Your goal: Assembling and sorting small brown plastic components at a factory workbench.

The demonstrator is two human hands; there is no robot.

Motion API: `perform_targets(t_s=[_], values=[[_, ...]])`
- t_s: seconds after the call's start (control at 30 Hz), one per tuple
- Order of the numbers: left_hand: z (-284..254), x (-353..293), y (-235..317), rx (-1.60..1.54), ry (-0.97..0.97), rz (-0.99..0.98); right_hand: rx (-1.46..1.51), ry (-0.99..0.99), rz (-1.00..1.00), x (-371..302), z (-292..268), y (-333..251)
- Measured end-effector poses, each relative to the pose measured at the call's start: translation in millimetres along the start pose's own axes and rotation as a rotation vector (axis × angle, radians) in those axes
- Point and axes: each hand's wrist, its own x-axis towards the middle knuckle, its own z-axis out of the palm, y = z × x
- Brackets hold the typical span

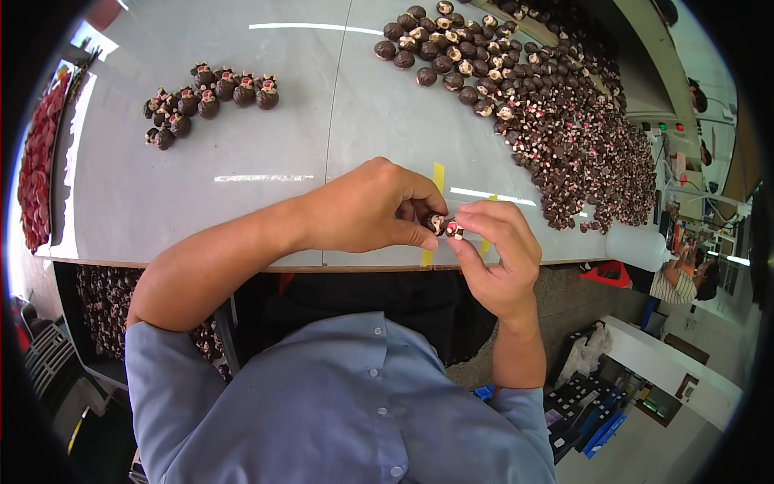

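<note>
My left hand (375, 208) is closed round a small dark brown ball (434, 223) with a cream patch, over the front part of the table. My right hand (501, 254) pinches a small brown, cream and red figurine piece (455, 230) between thumb and fingertips. The two parts are side by side, and I cannot tell whether they touch. Strips of yellow tape (438, 176) mark the tabletop behind and under my hands. Toward the back left stands a group of joined brown figurines (208, 105), each a ball with a smaller piece on top.
Many brown balls (441, 64) lie at the back right, beside a wide heap of small brown, cream and red pieces (580, 161). A white plastic container (635, 247) is by the right edge. Red pieces fill a tray (55, 161) at far left. Another person (684, 278) sits at right.
</note>
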Motion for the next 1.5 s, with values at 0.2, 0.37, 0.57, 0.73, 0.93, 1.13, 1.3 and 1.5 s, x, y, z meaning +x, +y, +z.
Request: perform_targets(t_s=[0.2, 0.37, 0.57, 0.73, 0.93, 1.13, 1.3, 1.5], values=[[-0.1, -0.2, -3.0, 0.011, 0.012, 0.022, -0.022, -0.043, 0.018, 0.9, -3.7, -2.0], [6.9, -0.2, -1.5, 0.085, 0.057, 0.094, 0.068, -0.044, 0.104, 0.3, -0.4, 0.5], [11.8, 1.0, 3.3, 0.191, 0.129, 0.213, 0.264, 0.002, 0.223, -4.8, 6.6, 3.2], [10.8, 4.5, -3.8, 0.31, 0.183, 0.365, 0.297, 0.054, 0.305, -7.2, 10.5, 3.5], [9.8, 5.6, -9.5, 0.608, 0.388, 0.472, 0.244, 0.169, 0.341, -14.5, -2.5, 8.4], [7.5, 5.5, -14.0, 0.736, 0.497, 0.457, 0.07, 0.318, 0.389, -35.6, -26.7, 35.9], [-38.5, 0.5, -11.0, 0.915, 0.702, 0.238, -0.341, 0.368, 0.313, -33.8, -46.1, 72.9], [-88.9, -28.9, -0.5, 1.31, 0.838, -0.139, -0.6, 0.287, 0.209, -0.6, -39.2, 89.9]])
